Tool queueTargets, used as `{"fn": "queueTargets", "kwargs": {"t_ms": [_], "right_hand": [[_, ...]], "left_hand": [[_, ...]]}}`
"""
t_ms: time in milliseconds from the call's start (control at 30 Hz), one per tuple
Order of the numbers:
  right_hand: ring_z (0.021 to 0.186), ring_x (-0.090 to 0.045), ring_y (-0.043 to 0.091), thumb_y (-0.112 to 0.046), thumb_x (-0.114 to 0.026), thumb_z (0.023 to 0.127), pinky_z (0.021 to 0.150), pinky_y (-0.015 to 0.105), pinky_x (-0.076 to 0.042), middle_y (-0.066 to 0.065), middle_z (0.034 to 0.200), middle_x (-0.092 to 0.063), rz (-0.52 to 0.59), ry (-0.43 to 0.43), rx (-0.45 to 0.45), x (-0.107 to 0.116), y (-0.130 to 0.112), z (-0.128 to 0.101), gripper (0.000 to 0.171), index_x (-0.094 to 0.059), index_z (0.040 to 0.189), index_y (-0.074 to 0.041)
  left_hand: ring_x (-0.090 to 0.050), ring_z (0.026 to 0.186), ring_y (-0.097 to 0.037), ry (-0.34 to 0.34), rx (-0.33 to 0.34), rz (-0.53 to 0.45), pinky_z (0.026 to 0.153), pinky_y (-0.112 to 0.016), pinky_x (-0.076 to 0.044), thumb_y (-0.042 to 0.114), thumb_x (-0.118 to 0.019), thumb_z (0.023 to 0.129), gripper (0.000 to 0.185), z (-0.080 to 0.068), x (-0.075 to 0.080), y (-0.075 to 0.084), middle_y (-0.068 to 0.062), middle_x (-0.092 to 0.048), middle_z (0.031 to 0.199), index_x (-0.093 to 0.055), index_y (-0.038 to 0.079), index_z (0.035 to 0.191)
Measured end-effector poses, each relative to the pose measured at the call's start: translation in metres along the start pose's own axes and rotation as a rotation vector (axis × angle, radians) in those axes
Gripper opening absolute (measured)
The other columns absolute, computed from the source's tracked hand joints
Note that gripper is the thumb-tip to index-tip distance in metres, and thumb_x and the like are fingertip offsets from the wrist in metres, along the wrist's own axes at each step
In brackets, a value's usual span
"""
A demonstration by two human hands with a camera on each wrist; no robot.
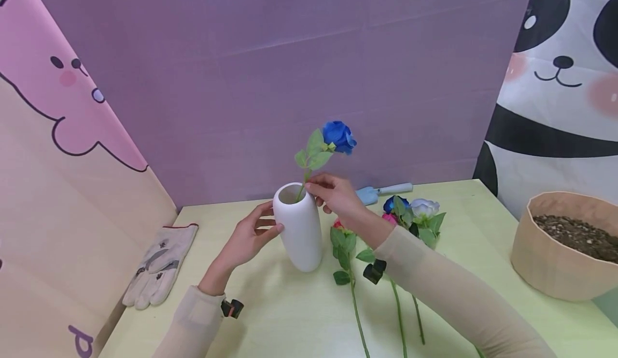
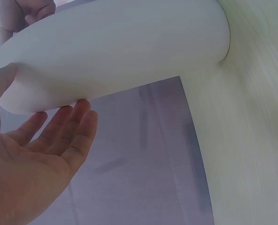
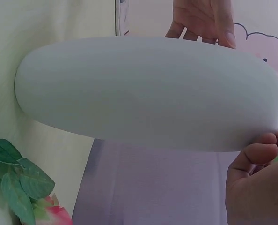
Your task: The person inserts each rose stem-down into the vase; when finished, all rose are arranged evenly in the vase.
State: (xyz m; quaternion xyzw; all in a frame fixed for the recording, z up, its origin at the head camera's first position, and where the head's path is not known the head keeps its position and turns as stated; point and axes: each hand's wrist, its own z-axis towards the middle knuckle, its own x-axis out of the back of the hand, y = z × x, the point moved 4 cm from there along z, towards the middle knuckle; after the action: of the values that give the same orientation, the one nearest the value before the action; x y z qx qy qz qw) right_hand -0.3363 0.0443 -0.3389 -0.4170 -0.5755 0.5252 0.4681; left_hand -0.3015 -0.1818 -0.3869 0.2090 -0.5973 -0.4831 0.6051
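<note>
A white vase stands upright on the pale green table. A blue rose with green leaves rises out of its mouth, the stem inside the vase. My right hand pinches that stem just above the rim. My left hand rests against the vase's left side with fingers nearly straight; in the left wrist view the fingertips touch the vase. The right wrist view shows the vase between both hands.
Several more flowers lie on the table right of the vase, stems toward me. A blue trowel lies behind them. Work gloves lie at the left, and a tan pot of soil stands at the right. Backdrop panels enclose the table.
</note>
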Motion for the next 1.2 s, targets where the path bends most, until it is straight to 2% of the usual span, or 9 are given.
{"fn": "queueTargets", "kwargs": {"t_ms": [133,267,533,667,933,1033,1200], "right_hand": [[0.082,-0.052,0.019,-0.03,-0.064,0.098,0.058,0.024,-0.04,0.004,0.102,-0.059,0.012,-0.007,-0.008,0.002,0.003,-0.004,0.03,-0.064,0.123,-0.014],[0.086,-0.054,0.02,-0.032,-0.064,0.099,0.06,0.023,-0.042,0.005,0.111,-0.059,0.006,-0.02,-0.027,0.008,0.005,-0.008,0.032,-0.063,0.126,-0.016],[0.097,-0.06,0.025,-0.034,-0.061,0.1,0.062,0.023,-0.046,0.017,0.127,-0.057,-0.016,-0.071,-0.015,0.02,0.009,-0.016,0.039,-0.058,0.133,-0.013],[0.101,-0.062,0.026,-0.034,-0.058,0.102,0.063,0.024,-0.049,0.016,0.127,-0.058,-0.046,-0.092,-0.002,0.028,0.012,-0.02,0.039,-0.057,0.133,-0.012],[0.097,-0.063,0.022,-0.031,-0.056,0.103,0.066,0.025,-0.052,0.009,0.119,-0.061,-0.06,-0.101,-0.002,0.044,0.016,-0.027,0.036,-0.058,0.133,-0.01],[0.1,-0.063,0.027,-0.03,-0.055,0.103,0.069,0.028,-0.053,0.008,0.118,-0.062,-0.074,-0.095,-0.008,0.05,0.019,-0.03,0.035,-0.058,0.132,-0.011],[0.095,-0.064,0.024,-0.029,-0.056,0.103,0.061,0.027,-0.05,0.008,0.115,-0.063,-0.068,-0.082,-0.018,0.061,0.026,-0.033,0.034,-0.059,0.132,-0.011]], "left_hand": [[-0.061,0.124,-0.033,-0.004,0.0,-0.002,0.099,-0.046,-0.056,0.035,-0.069,0.095,0.062,0.0,0.0,-0.001,-0.011,-0.055,0.142,-0.042,0.024,0.149],[-0.061,0.124,-0.033,0.001,-0.009,0.006,0.1,-0.046,-0.056,0.035,-0.069,0.095,0.062,0.0,0.0,-0.001,-0.011,-0.055,0.142,-0.042,0.023,0.149],[-0.061,0.124,-0.033,0.001,-0.02,0.001,0.101,-0.046,-0.055,0.033,-0.069,0.095,0.062,0.0,-0.001,-0.001,-0.011,-0.055,0.142,-0.041,0.022,0.15],[-0.06,0.126,-0.033,0.0,-0.026,0.003,0.102,-0.047,-0.054,0.034,-0.069,0.095,0.063,0.001,-0.001,-0.001,-0.011,-0.054,0.142,-0.041,0.022,0.15],[-0.059,0.128,-0.033,0.007,-0.029,0.008,0.104,-0.047,-0.053,0.036,-0.068,0.095,0.063,0.001,-0.001,0.0,-0.01,-0.054,0.143,-0.04,0.023,0.15],[-0.059,0.128,-0.033,0.006,-0.026,0.002,0.104,-0.048,-0.053,0.035,-0.068,0.095,0.063,0.001,-0.002,0.001,-0.011,-0.054,0.143,-0.04,0.023,0.15],[-0.058,0.128,-0.034,0.004,-0.021,-0.004,0.105,-0.049,-0.052,0.034,-0.068,0.095,0.063,0.0,-0.002,0.002,-0.011,-0.053,0.143,-0.04,0.023,0.15]]}}
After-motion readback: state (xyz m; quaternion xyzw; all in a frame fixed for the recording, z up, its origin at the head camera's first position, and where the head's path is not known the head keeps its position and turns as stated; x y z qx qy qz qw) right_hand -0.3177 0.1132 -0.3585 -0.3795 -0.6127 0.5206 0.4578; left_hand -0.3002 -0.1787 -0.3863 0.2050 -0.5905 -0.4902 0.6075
